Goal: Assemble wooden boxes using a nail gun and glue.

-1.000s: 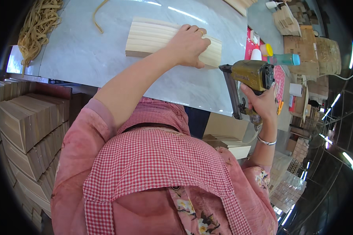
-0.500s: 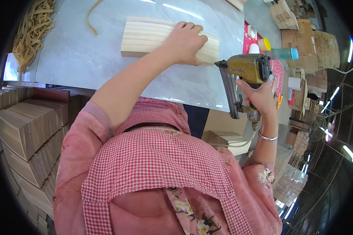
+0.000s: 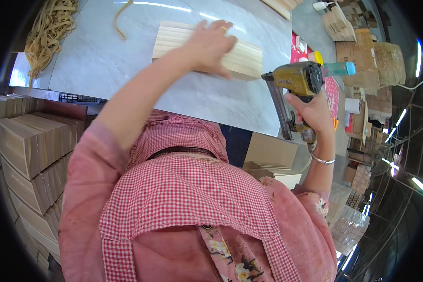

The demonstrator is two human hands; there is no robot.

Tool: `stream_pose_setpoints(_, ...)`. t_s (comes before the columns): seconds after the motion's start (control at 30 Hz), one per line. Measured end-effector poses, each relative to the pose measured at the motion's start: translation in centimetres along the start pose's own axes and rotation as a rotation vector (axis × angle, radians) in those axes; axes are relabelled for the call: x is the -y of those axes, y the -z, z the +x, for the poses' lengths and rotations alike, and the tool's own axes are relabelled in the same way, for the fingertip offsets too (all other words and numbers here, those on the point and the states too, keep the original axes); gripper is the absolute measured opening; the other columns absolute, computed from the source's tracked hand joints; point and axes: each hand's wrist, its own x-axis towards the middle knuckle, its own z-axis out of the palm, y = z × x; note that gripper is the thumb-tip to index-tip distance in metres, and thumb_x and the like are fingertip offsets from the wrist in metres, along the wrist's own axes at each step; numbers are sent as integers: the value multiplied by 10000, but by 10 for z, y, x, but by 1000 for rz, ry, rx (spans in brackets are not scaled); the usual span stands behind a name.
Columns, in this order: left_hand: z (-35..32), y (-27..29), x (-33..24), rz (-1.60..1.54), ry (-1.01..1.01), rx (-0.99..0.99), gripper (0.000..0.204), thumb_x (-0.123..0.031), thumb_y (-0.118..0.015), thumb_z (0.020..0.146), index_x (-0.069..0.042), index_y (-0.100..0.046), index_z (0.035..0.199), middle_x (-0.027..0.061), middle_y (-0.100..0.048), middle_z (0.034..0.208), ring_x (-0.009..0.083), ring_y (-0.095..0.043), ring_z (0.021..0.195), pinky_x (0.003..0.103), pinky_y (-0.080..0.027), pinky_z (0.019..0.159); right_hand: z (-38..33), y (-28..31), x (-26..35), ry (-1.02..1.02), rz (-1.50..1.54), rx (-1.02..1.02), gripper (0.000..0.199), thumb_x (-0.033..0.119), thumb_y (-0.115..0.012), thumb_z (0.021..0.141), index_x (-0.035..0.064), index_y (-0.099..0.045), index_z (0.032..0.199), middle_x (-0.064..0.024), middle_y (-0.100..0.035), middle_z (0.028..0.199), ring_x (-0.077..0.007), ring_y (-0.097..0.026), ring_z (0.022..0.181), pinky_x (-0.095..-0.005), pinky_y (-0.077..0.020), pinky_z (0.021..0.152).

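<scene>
On the pale marbled table lies a stack of light wooden pieces [image 3: 244, 60], set side by side as a long block. My left hand [image 3: 210, 49] is over its middle, fingers and thumb spread across its width and slightly blurred; whether it presses on the wood I cannot tell. In my right hand [image 3: 315, 113] is a yellow-and-black pneumatic nail gun [image 3: 291, 77] with a long grey magazine. My fingers wrap its handle. Its nose points left, just beside the block's right end and apart from it.
A heap of tan bands [image 3: 49, 35] lies at the table's far left, with one loose strip [image 3: 119, 21] nearby. Stacked wooden panels [image 3: 30, 145] stand below left. Along the right are a teal bottle [image 3: 340, 69], a yellow-lidded container [image 3: 316, 57] and cardboard boxes [image 3: 362, 56].
My left hand has slid leftward along the block, its fingers more spread. The nail gun's nose, close against the block's right end before, now sits slightly farther right.
</scene>
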Motion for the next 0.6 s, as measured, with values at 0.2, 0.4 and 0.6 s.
stream_pose_setpoints(0.2, -52, 80, 86, 204, 84, 315, 563, -339, -895, 564, -106, -670, 1024, 154, -621, 1273, 318, -548, 1214, 489, -427, 1049, -17, -5, -9, 2, 69, -28, 334, 183, -805, 846, -47, -632, 1016, -41, -584, 624, -100, -475, 428, -229, -391, 396)
stream_pose_setpoints(0.4, -42, 58, 42, 80, 183, 277, 543, -291, -867, 551, -106, -659, 1017, 130, -639, 1129, 280, -585, 974, 394, -489, 900, -8, -12, 2, 1, 123, -14, 318, 177, -801, 849, -43, -649, 1021, -40, -586, 621, -99, -471, 428, -226, -401, 399)
stream_pose_setpoints(0.6, -49, 36, 31, 17, 190, 94, 535, -289, -869, 542, -104, -649, 993, 132, -638, 1159, 296, -585, 1014, 397, -485, 910, 1, -22, 13, 12, 110, -7, 280, 169, -784, 881, -18, -631, 1021, -10, -554, 583, -88, -475, 429, -221, -384, 403)
